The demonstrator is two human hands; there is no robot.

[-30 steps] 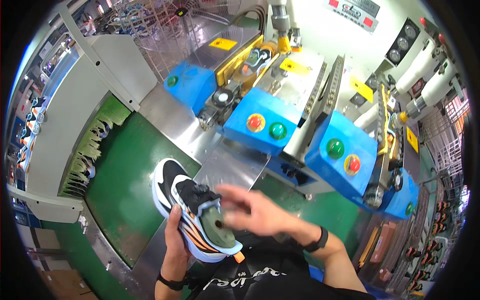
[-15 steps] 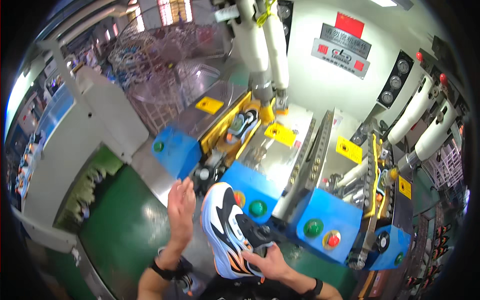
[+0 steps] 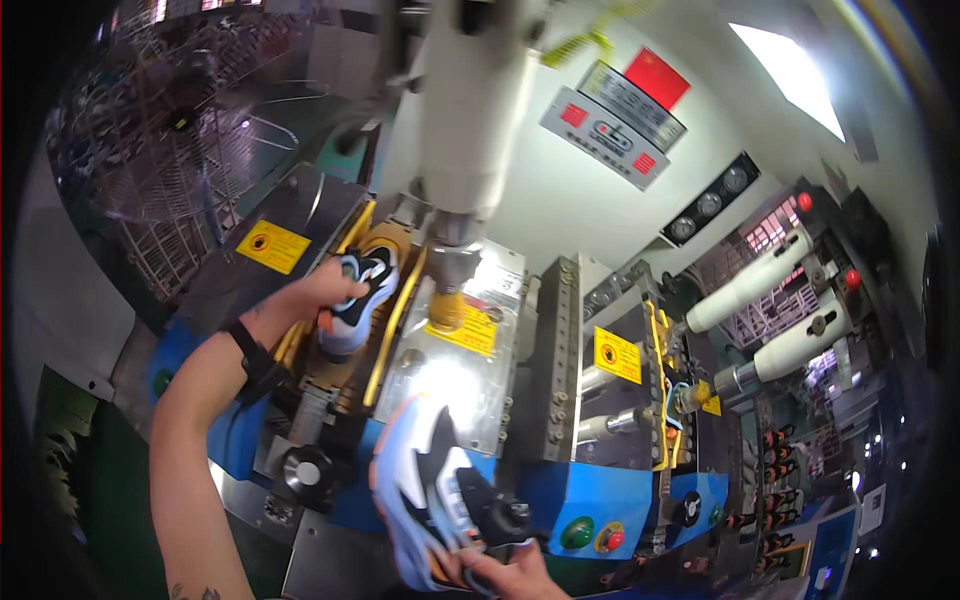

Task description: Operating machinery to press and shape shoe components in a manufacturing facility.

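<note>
My left hand reaches into the left slot of a shoe-pressing machine, its fingers closed on a white, black and pale-blue sneaker lying between yellow side pads. Nearer to me, my right hand grips a second sneaker by its heel and collar. This one is white and black with orange touches and a pale-blue sole, tilted toe up and slightly blurred. Just right of the slot hangs a white press cylinder tipped with a yellow pad.
Blue housings carry a green button and a red button. Another pressing slot on the right holds a shoe, partly hidden. A large caged fan stands at the far left. Racked shoes line the right side.
My left hand, open beside the held sneaker before, has moved forward into the slot and taken hold of the sneaker there. My right hand keeps its sneaker. The view has shifted toward the machine.
</note>
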